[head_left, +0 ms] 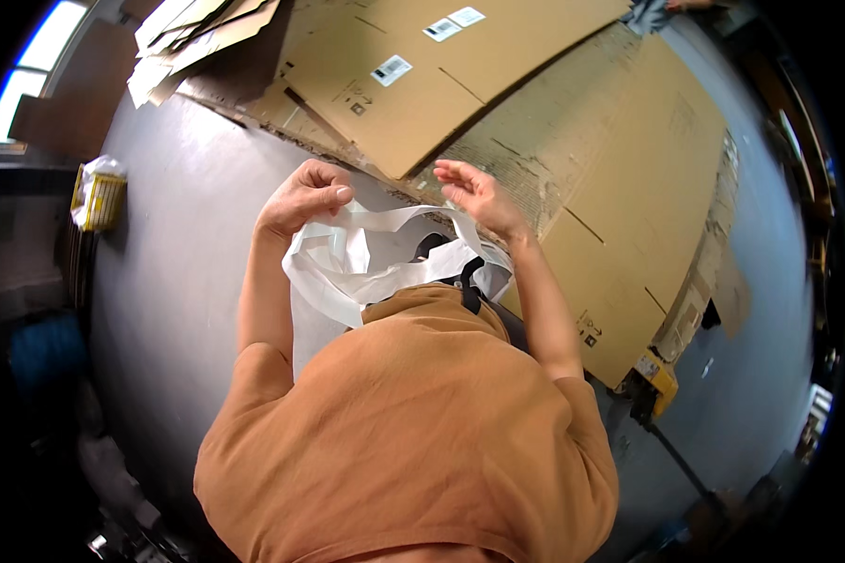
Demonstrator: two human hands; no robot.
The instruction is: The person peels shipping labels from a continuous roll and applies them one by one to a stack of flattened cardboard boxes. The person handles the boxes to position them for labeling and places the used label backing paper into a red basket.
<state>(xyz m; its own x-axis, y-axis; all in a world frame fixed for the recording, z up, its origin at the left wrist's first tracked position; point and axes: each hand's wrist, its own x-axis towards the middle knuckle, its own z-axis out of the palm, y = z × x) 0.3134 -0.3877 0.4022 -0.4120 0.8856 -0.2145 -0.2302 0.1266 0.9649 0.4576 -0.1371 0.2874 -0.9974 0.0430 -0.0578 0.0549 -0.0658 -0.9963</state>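
Thumb and fingers closed, my left hand (pixel 302 195) grips the upper edge of a long white strip (pixel 347 286) of thin paper or plastic. The strip hangs in loose, twisted loops in front of my waist, from below the left hand across to my right forearm. My right hand (pixel 477 195) is raised over the far right side of the loops, its fingers apart and nothing in them. A black strap (pixel 470 284) shows at my waist between the loops and my brown shirt (pixel 413 403).
Ahead and to the right lie large flattened cardboard sheets (pixel 413 103) in a pile. A yellow pallet-jack part (pixel 662 383) juts out at its near right corner. More cardboard pieces (pixel 197 47) stand at the far left. A yellow basket (pixel 100 199) stands by the left wall.
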